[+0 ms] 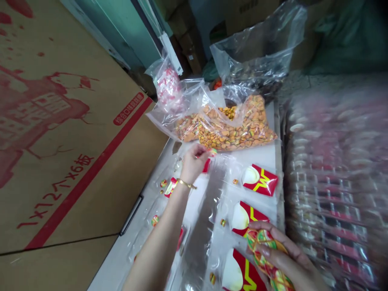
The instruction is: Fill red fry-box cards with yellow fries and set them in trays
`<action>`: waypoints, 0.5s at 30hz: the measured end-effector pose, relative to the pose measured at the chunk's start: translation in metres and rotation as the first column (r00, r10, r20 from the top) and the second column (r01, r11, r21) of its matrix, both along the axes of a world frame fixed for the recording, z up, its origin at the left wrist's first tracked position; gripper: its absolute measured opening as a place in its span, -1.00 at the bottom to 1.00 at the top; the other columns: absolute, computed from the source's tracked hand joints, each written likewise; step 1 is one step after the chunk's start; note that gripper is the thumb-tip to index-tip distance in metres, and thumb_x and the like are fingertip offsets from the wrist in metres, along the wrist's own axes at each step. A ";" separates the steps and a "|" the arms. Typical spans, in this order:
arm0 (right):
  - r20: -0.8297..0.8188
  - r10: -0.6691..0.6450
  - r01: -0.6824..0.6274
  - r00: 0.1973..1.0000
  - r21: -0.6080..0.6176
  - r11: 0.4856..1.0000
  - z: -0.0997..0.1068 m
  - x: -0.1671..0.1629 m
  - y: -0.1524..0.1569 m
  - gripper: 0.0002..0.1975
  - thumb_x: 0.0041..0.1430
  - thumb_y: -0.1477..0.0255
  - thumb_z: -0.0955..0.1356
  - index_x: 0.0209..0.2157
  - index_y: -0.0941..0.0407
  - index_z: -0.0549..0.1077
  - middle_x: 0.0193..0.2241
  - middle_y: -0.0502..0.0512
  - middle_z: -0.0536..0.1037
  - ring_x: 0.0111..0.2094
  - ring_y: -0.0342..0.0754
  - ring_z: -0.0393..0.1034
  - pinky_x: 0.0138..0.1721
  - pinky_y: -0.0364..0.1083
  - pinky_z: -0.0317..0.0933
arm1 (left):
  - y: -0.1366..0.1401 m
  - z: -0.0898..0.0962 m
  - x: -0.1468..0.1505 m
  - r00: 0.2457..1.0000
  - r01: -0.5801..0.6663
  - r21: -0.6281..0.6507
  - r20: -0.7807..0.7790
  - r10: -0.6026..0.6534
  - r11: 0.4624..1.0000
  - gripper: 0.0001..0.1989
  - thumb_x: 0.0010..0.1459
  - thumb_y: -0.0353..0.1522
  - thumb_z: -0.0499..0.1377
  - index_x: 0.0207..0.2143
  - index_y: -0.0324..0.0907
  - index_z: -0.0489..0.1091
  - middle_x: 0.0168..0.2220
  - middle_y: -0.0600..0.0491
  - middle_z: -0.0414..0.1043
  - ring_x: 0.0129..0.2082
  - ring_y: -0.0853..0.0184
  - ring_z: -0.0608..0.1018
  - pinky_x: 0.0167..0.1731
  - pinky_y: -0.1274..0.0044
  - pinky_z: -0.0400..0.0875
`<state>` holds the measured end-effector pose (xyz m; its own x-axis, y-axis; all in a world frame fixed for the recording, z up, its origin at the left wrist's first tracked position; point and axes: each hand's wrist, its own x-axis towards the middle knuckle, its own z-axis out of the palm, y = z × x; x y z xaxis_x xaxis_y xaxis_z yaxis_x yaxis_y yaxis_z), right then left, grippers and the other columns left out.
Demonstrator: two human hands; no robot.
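Observation:
My left hand [195, 161], a gold bracelet at its wrist, reaches out over the far end of a clear plastic tray [194, 210]. Its thumb and fingers pinch a small colourful piece [213, 152] printed like a pizza. At lower right, my right hand [285, 254] is closed around several round pizza-printed pieces [265, 242]. Beneath it lie red fries-box-shaped packets with a yellow zigzag, one of them [262, 180] fully visible. Small burger-shaped pieces, such as one burger piece [223, 222], sit beside the packets in the tray hollows. My left forearm hides part of the tray.
An open clear bag of small burger-shaped pieces [233, 129] lies at the far end. Behind it stands a bag of pink-and-white pieces [169, 87]. A large cardboard box [75, 141] walls the left side. Stacked clear trays [330, 194], blurred, fill the right.

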<state>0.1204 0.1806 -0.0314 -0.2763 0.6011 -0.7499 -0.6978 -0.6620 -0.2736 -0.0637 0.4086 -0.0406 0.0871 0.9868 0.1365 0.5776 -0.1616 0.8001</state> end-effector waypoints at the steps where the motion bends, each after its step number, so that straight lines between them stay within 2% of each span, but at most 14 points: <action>1: -0.003 -0.018 0.018 1.000 -0.001 1.000 0.000 0.002 0.000 -0.41 -0.28 0.30 0.55 -0.12 -0.02 0.42 -0.46 0.02 0.55 -0.49 -0.05 0.44 -0.41 -0.10 0.35 | -0.015 0.001 0.013 0.995 0.099 -0.054 0.025 -0.098 0.994 -0.92 0.04 -0.37 0.16 -0.42 -0.21 0.31 -0.50 0.12 0.36 -0.49 0.44 0.38 -0.44 0.60 0.26; 3: 0.008 -0.040 0.040 0.999 -0.005 0.999 0.001 0.005 -0.002 -0.41 -0.27 0.31 0.55 -0.10 -0.02 0.42 -0.43 0.03 0.55 -0.45 -0.04 0.46 -0.42 -0.12 0.35 | -0.040 -0.002 0.037 0.981 0.182 -0.125 -0.042 -0.189 0.975 -0.93 0.03 -0.38 0.18 -0.45 -0.20 0.34 -0.51 0.12 0.36 -0.49 0.43 0.38 -0.43 0.59 0.25; 5: 0.030 -0.051 0.052 0.998 -0.011 0.999 0.003 0.008 -0.004 -0.42 -0.26 0.31 0.55 -0.10 -0.02 0.42 -0.40 0.04 0.56 -0.43 -0.05 0.47 -0.41 -0.13 0.36 | -0.052 -0.007 0.054 0.961 0.149 -0.138 -0.214 -0.177 0.979 -0.95 0.03 -0.40 0.18 -0.47 -0.18 0.36 -0.51 0.13 0.38 -0.48 0.41 0.38 -0.38 0.55 0.25; 7: 0.035 -0.058 0.058 0.998 0.004 0.998 0.005 0.009 -0.007 -0.44 -0.24 0.31 0.54 -0.12 0.00 0.43 -0.38 0.04 0.56 -0.40 -0.06 0.48 -0.35 -0.13 0.37 | -0.055 -0.012 0.064 0.907 0.101 -0.086 -0.402 -0.128 0.991 -0.96 0.05 -0.41 0.17 -0.46 -0.16 0.38 -0.49 0.12 0.40 -0.43 0.37 0.40 -0.30 0.48 0.24; 10: 0.027 -0.059 0.056 0.998 0.077 0.995 0.010 0.013 -0.011 -0.48 -0.20 0.31 0.53 -0.12 0.02 0.44 -0.37 0.04 0.56 -0.41 -0.08 0.47 -0.34 -0.14 0.37 | -0.055 -0.014 0.069 0.787 0.121 0.027 -0.612 -0.079 0.992 -0.92 0.11 -0.40 0.14 -0.41 -0.14 0.42 -0.36 0.04 0.42 -0.28 0.26 0.42 -0.18 0.36 0.20; 12: 0.050 -0.052 0.046 0.997 0.114 0.992 0.011 0.015 -0.012 -0.49 -0.17 0.31 0.52 -0.10 0.02 0.44 -0.38 0.05 0.56 -0.46 -0.10 0.45 -0.47 -0.19 0.33 | -0.063 -0.008 0.070 0.741 0.152 0.064 -0.667 -0.070 0.986 -0.87 0.15 -0.38 0.11 -0.30 -0.12 0.45 -0.25 -0.02 0.41 -0.18 0.20 0.41 -0.13 0.32 0.18; 13: 0.060 -0.051 0.043 0.997 0.129 0.991 0.010 0.017 -0.012 -0.51 -0.14 0.31 0.50 -0.10 0.02 0.44 -0.37 0.05 0.56 -0.47 -0.11 0.44 -0.51 -0.21 0.30 | -0.070 -0.002 0.070 0.750 0.160 0.069 -0.657 -0.076 0.985 -0.84 0.17 -0.37 0.10 -0.23 -0.11 0.45 -0.19 -0.04 0.40 -0.14 0.19 0.40 -0.11 0.31 0.18; 15: 0.057 -0.059 0.049 0.997 0.171 0.984 0.009 0.020 -0.014 -0.56 -0.05 0.31 0.46 -0.07 0.02 0.44 -0.31 0.07 0.56 -0.44 -0.10 0.45 -0.49 -0.20 0.30 | -0.093 0.013 0.069 0.825 0.179 0.026 -0.549 -0.135 0.983 -0.76 0.21 -0.31 0.07 -0.09 -0.09 0.41 -0.09 -0.04 0.37 -0.08 0.20 0.39 -0.08 0.34 0.19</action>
